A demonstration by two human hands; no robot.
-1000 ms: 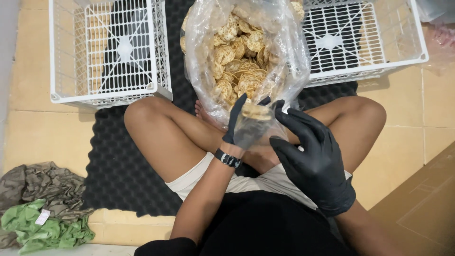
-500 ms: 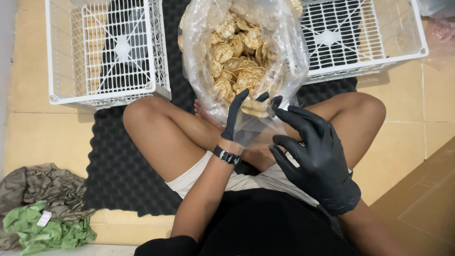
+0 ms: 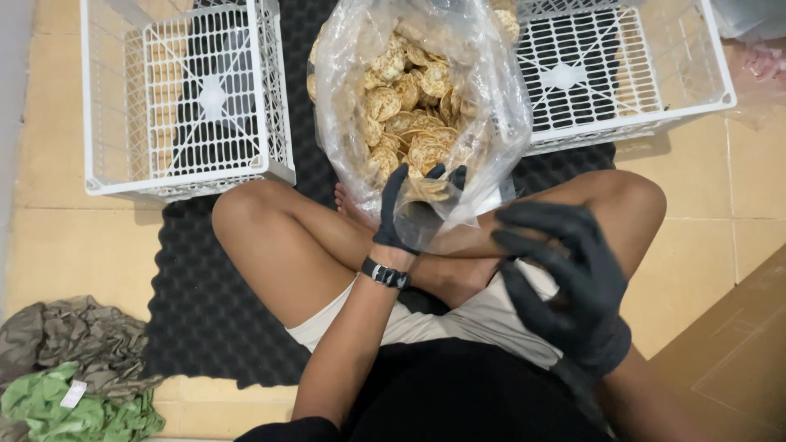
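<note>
- Clear plastic bag (image 3: 483, 90) of round golden crackers (image 3: 409, 123), at 12 o'clock between two white wire baskets (image 3: 188, 98).
- Black-gloved right hand (image 3: 565, 282) at 4 o'clock, fingers spread, holding nothing.
- Black-gloved left hand (image 3: 409, 209) at centre, pinching bag's lower edge and one cracker.

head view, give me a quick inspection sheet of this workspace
surface: dark ridged foam mat on tan floor tiles.
job's things: clear plastic bag of round golden crackers, open between the knees.
clutter: grey and green cloths at lower left; brown board at lower right.
grippers: left hand, black-gloved, fingers gripping the bag's front edge with crackers; right hand, gloved, fingers spread, empty, apart from the bag.
cables: nothing seen.
surroundings: two white wire crates, left crate and right crate.
</note>
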